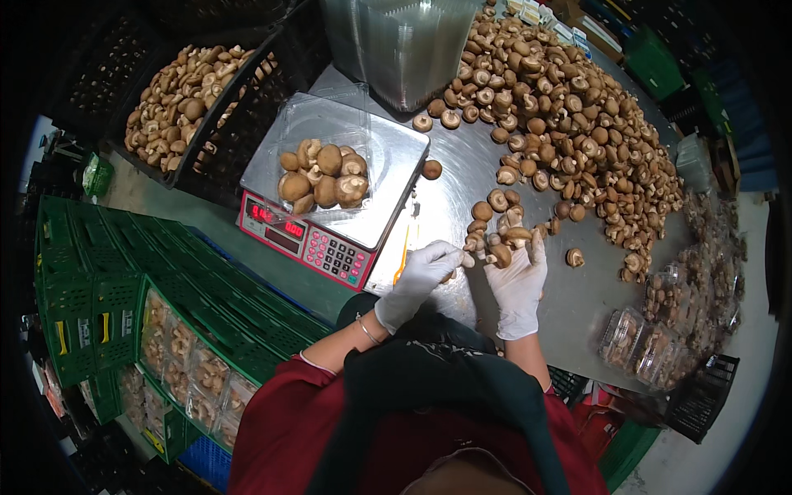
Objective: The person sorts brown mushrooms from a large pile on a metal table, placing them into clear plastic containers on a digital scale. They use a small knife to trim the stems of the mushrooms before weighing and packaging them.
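Note:
White gloves cover both hands. My left hand (431, 267) is at the near edge of the steel table, its fingertips at a small mushroom's stem. Close to its right, my right hand (516, 278) holds a brown-capped mushroom (517, 236) between thumb and fingers, with several more mushrooms against the fingertips. Left of both hands, a digital scale (396, 154) bears an open clear plastic punnet with several shiitake mushrooms (330, 159) in it. A lone mushroom (432, 169) lies beside the scale's right edge. Beyond my hands spreads a large heap of shiitake mushrooms (557, 117).
A black crate (213, 117) of mushrooms stands behind the scale at left. Stacked clear punnets (405, 55) rise at the table's far side. Filled punnets (622, 337) sit at right. Green crates (204, 272), one with packed punnets, are at lower left.

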`<state>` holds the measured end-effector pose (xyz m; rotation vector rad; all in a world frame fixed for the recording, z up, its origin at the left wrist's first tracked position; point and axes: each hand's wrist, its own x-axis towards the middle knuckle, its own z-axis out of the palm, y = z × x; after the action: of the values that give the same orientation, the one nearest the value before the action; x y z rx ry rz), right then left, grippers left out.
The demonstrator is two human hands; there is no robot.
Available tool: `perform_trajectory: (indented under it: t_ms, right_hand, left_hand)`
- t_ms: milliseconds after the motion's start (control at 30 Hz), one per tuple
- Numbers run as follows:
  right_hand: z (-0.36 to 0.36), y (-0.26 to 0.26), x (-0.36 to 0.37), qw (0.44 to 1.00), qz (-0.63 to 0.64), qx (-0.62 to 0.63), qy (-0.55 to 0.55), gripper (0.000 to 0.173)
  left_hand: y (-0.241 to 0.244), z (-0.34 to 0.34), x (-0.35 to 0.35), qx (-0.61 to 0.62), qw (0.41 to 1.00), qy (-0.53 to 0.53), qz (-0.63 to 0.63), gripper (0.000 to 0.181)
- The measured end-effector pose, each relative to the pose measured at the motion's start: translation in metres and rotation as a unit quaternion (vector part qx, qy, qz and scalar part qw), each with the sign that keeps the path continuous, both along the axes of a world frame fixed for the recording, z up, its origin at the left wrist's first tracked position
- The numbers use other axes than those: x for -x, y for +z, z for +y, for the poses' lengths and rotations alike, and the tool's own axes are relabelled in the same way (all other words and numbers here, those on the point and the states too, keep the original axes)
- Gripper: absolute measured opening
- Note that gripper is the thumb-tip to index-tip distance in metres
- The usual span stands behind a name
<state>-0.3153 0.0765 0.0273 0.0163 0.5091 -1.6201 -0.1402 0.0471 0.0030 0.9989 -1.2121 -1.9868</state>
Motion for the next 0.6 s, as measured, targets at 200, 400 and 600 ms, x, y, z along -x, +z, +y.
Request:
perform_trajectory:
  t_ms: [200, 400, 600]
  right_hand:
    - [-0.006, -0.007, -0.001, 0.994, 0.094, -0.045, -0.041, 0.053]
    - [-0.003, 0.002, -0.024, 0.956, 0.287, -0.028, -0.057, 0.046]
    - [0.010, -0.005, -0.035, 0.872, 0.479, 0.042, -0.088, 0.043]
  left_hand:
    - [0.006, -0.002, 0.025, 0.189, 0.973, -0.042, -0.128, 0.017]
    - [-0.016, 0.009, 0.020, 0.452, 0.876, -0.023, -0.167, 0.008]
    - [-0.012, 0.005, 0.027, 0.385, 0.871, -0.106, -0.287, 0.030]
